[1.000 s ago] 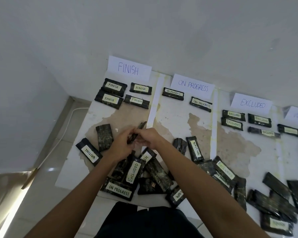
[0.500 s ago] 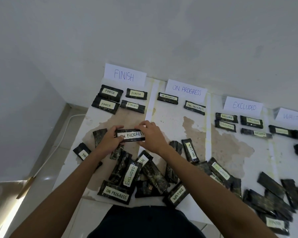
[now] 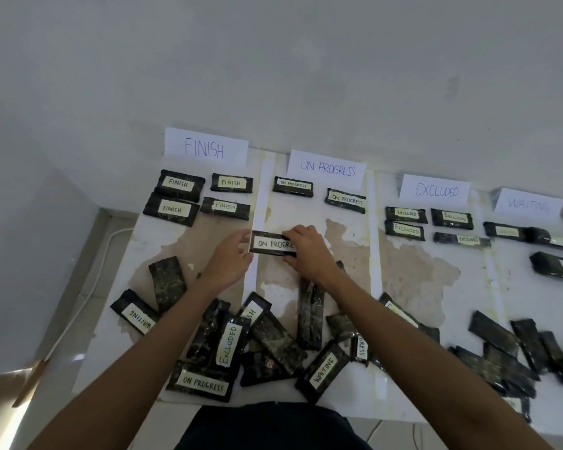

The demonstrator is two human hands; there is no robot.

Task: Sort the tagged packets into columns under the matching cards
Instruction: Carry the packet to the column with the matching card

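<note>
Dark, foil-like packets are lying in sorted rows beneath four white cards along the upper half of the frame: four under the FINISH card (image 3: 205, 147), two under the ON PROGRESS card (image 3: 327, 168), four under the EXCLUDED card (image 3: 435, 190), and a few under the WAITING card (image 3: 528, 204) at the right edge. At centre frame, the left hand (image 3: 229, 259) and the right hand (image 3: 307, 251) are gripping opposite ends of an ON PROGRESS packet (image 3: 271, 243), holding it just under the ON PROGRESS column. Judging by the unsorted heap (image 3: 267, 345) crowding the lower part of the counter (image 3: 413, 274), well over half of the sorting appears to be remaining.
</note>
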